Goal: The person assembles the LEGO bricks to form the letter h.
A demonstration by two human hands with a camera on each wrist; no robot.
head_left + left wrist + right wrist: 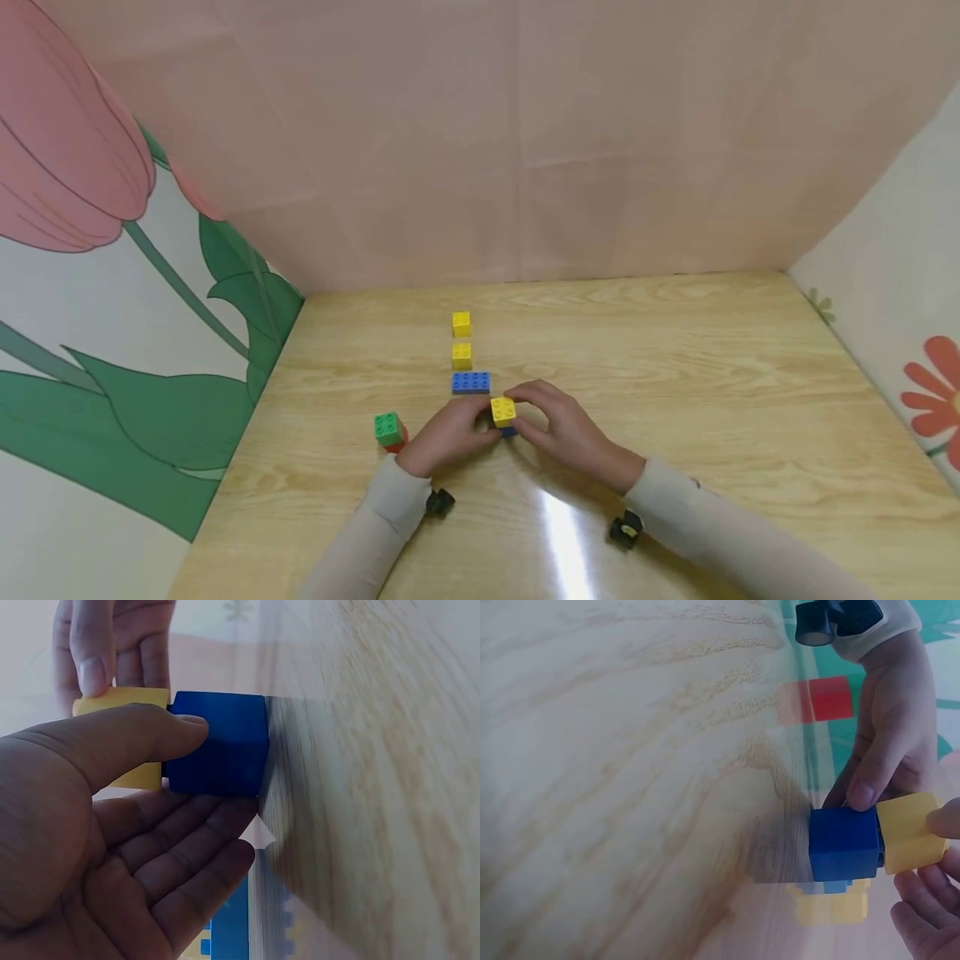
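A yellow building block (503, 412) sits over a blue building block (225, 746) near the middle of the table, between both hands. My left hand (452, 434) pinches the blue block, its thumb across the side, the other fingers beneath or behind. On the yellow block, my right hand (567, 429) has thumb and fingers at opposite sides. In the right wrist view the yellow block (913, 832) is slightly tilted against the blue one (843, 844), with a narrow gap at their joint. The blue block's base stands at the table surface.
Just beyond the hands lies a long blue block (471, 383), with one yellow block (461, 357) behind it and another yellow block (461, 323) farther back. A green block (388, 427) on a red block (397, 447) stands beside the left wrist. The wooden table (675, 358) meets a pink backdrop.
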